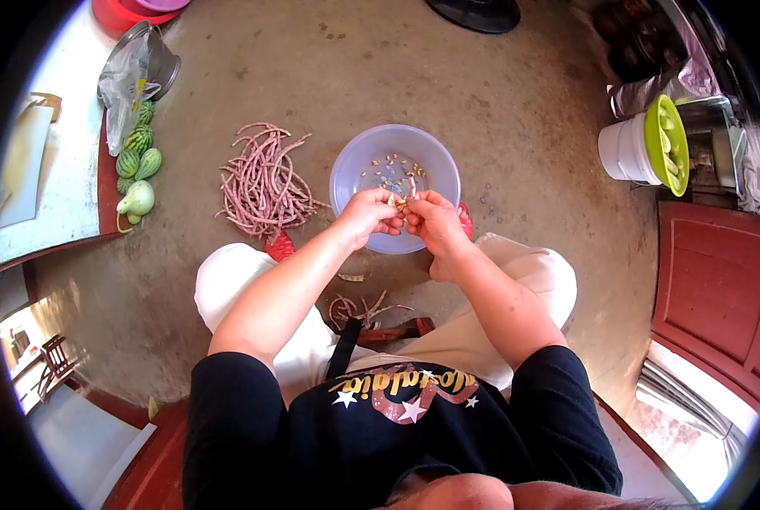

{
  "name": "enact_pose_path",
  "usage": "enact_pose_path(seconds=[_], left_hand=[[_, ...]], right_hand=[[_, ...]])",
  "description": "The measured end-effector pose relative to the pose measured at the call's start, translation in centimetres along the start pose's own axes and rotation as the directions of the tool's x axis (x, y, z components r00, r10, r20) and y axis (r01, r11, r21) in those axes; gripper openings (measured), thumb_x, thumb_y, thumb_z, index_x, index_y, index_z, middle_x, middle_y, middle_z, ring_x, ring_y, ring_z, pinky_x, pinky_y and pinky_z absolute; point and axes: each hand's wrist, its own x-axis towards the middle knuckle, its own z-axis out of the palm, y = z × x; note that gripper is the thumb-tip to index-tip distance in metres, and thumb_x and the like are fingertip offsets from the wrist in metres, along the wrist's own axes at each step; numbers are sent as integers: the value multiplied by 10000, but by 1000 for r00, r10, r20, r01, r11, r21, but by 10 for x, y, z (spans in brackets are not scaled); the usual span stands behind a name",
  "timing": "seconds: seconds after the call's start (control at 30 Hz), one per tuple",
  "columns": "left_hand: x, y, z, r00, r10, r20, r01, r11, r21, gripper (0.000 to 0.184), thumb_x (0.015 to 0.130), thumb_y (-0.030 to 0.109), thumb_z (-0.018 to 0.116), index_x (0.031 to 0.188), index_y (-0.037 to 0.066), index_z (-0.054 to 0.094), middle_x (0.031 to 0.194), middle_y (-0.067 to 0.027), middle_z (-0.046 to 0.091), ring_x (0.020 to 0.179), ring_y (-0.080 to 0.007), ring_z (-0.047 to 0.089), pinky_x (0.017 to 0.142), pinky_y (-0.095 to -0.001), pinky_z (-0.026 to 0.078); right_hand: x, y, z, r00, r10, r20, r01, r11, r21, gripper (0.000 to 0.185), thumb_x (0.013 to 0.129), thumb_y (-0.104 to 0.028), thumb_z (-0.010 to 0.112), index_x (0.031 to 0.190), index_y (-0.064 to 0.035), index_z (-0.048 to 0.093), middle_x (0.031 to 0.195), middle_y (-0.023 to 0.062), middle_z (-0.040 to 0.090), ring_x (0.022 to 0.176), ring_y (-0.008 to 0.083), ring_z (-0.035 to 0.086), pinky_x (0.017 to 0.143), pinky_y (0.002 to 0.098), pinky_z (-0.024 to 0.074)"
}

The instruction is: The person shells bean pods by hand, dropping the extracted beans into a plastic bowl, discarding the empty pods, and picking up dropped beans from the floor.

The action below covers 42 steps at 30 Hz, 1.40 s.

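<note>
Head view has us pinching a slim pink-and-cream bean pod [411,186], fingertips of our left hand [369,216] and right hand [436,223] clamped on it, above a round pale-lavender plastic basin [343,173] (small tan beans [390,159] lie beyond our grip); left of it sprawls a tangled heap of long mottled-pink pods [265,185].

I wear a black T-shirt [337,450] with short, plain sleeves [231,408]. Across its front run curly yellow lettering [414,381], white stars [412,410] and a looping pinkish-red shape [382,398]. A black strap [343,347] hangs at my waist. My trousers [533,276] are loose and creamy white, my footwear [280,246] bright red with paler marks. My left hand [368,214] and right hand [436,221] are bare.
</note>
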Motion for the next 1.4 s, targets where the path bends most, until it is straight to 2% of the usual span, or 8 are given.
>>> enact_pose_path(seconds=[0.63, 0.83, 0.93, 1.0, 1.13, 1.2, 1.3, 1.4], left_hand=[[3, 1, 1, 991, 25, -133, -21, 999, 27, 89, 838, 167, 558, 847, 82, 532, 704, -15, 567, 579, -97, 528, 512, -236, 447], [2, -2, 6, 968, 73, -240, -22, 977, 211, 110, 830, 173, 578, 867, 74, 546, 671, -12, 570, 539, -97, 520, 452, -225, 421], [1, -3, 10, 963, 165, -211, -94, 945, 312, 100, 821, 155, 581, 869, 68, 576, 684, -3, 580, 539, -83, 512, 447, -220, 412], [1, -7, 11, 924, 362, -123, -269, 844, 463, 95, 819, 146, 576, 853, 61, 601, 698, 5, 584, 561, -72, 512, 458, -210, 411], [-3, -4, 14, 942, 294, -161, -189, 861, 472, 118, 790, 137, 589, 813, 21, 598, 718, -73, 614, 625, -146, 566, 582, -277, 444], [-3, -6, 13, 884, 461, -76, -287, 663, 691, 125, 782, 145, 588, 811, 24, 585, 718, -103, 603, 630, -202, 565, 599, -304, 443], [-2, -10, 7, 855, 517, 25, -366, 569, 736, 139, 776, 146, 584, 803, 12, 562, 720, -130, 581, 628, -258, 553, 611, -331, 437], [-4, -10, 2, 892, 443, 90, -363, 583, 727, 122, 785, 138, 577, 787, 21, 546, 698, -87, 571, 600, -195, 544, 567, -307, 433]], right_hand=[[-4, 5, -1, 992, 119, 33, -114, 986, -126, 51, 781, -33, 562, 801, -41, 515, 662, 48, 551, 495, 104, 462, 439, 249, 394], [-7, 4, 2, 997, 72, 10, -70, 990, -125, 62, 771, -30, 570, 796, -41, 514, 658, 49, 554, 491, 104, 470, 429, 243, 394], [-7, 4, 2, 999, 44, -23, -47, 985, -167, 65, 768, -34, 573, 796, -36, 514, 658, 53, 556, 482, 101, 470, 419, 238, 392], [-9, 3, 4, 999, -39, -25, 30, 954, -297, 53, 771, -44, 570, 778, -33, 519, 651, 48, 553, 484, 91, 473, 411, 232, 392], [-15, -1, 10, 996, -82, 23, 82, 862, -500, 19, 795, -50, 556, 790, -41, 540, 649, 11, 540, 523, 70, 455, 475, 217, 372], [-14, -3, 7, 996, -38, 77, 68, 900, -432, 12, 795, -42, 550, 785, -41, 543, 641, 6, 534, 514, 67, 457, 466, 214, 368], [-9, 3, -2, 984, -42, 173, 119, 876, -467, 37, 790, -44, 537, 757, -28, 534, 630, 24, 543, 479, 77, 473, 409, 214, 380], [-12, 1, -4, 980, 10, 199, 100, 840, -533, 45, 784, -40, 540, 740, -36, 532, 624, 18, 537, 492, 73, 469, 423, 217, 375]])
